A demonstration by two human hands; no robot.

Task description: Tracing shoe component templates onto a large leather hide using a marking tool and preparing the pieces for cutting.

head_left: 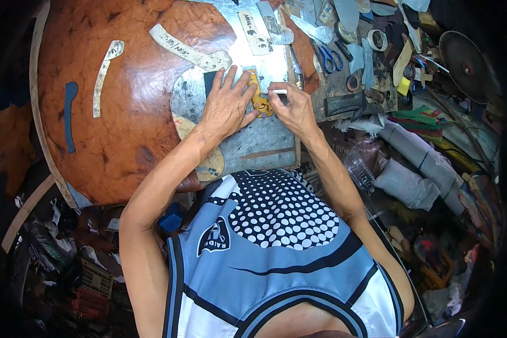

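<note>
My left hand [225, 104] lies flat with its fingers spread on the grey work surface [253, 138]. Its fingertips reach the edge of a narrow yellow-brown piece [261, 103] that resembles a template. Under and beside these fingers is a dark piece [209, 81], partly hidden. Across from it, my right hand [296, 111] is closed around a slim white pen-like stick [280, 92]. That hand rests against the right side of the yellow-brown piece, and the stick's tip cannot be made out.
Brown leather [124, 141] spreads left, bearing pale curved templates [180, 49] and a dark blue strip [70, 118]. Blue-handled scissors [330, 58], a tape roll [377, 40] and scraps crowd the right. A round fan [463, 66] stands far right, above wrapped rolls [417, 149].
</note>
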